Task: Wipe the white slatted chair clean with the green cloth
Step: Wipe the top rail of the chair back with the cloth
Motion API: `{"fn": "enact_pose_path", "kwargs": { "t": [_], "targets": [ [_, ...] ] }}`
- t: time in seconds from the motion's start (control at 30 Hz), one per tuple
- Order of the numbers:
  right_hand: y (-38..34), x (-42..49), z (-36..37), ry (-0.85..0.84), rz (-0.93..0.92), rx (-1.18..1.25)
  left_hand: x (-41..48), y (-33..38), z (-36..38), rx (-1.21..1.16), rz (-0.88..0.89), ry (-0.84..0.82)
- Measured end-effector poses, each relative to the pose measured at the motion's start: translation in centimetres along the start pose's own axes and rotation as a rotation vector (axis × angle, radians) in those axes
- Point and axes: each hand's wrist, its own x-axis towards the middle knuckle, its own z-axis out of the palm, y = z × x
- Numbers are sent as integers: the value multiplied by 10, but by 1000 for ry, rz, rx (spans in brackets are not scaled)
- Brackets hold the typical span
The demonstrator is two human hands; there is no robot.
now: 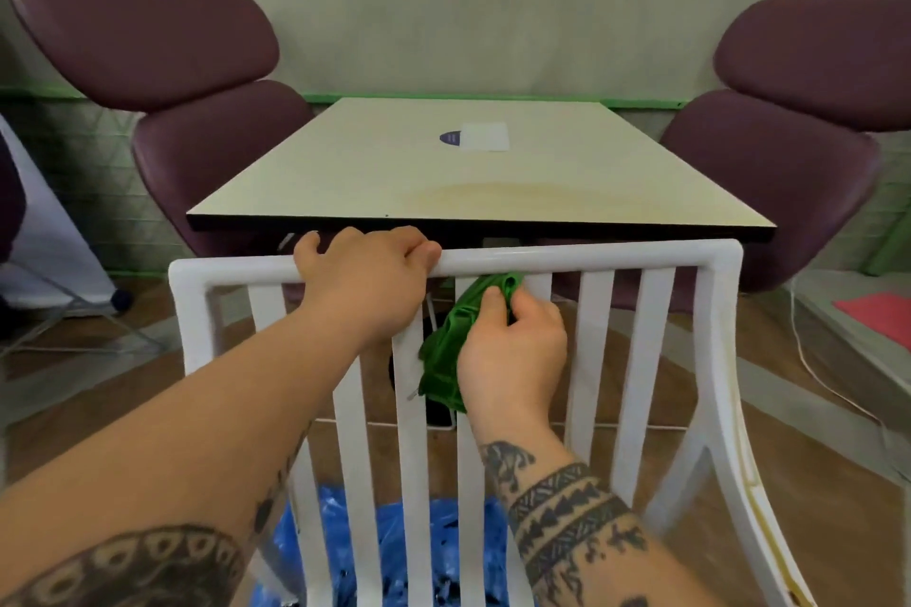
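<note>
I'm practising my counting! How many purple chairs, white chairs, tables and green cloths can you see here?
Purple chairs: 2 (left, right)
White slatted chair: 1
Table: 1
Green cloth: 1
Total: 5

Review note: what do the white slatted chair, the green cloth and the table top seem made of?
White slatted chair: likely moulded plastic, glossy; seamless rounded corners, sheen on top rail. Green cloth: soft fabric, matte, perhaps microfibre; it bunches into folds. Table top: probably laminate, smooth cream face, dark edge band.
</note>
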Motion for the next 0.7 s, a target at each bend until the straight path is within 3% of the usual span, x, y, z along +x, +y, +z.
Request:
{"fn": "enact_pose_path", "kwargs": {
  "t": [0.17, 0.37, 0.5, 0.7],
  "targets": [
    [35, -7, -17, -11, -506, -145, 3, 0, 1, 30, 19, 19],
    [34, 1, -12, 62, -555, -94, 9, -6, 0, 26, 57, -4],
    [31, 3, 0, -10, -741, -250, 8, -7, 0, 45, 57, 30],
    [28, 28, -54, -41, -974, -383, 5, -4, -3, 61, 55, -2]
  ]
}}
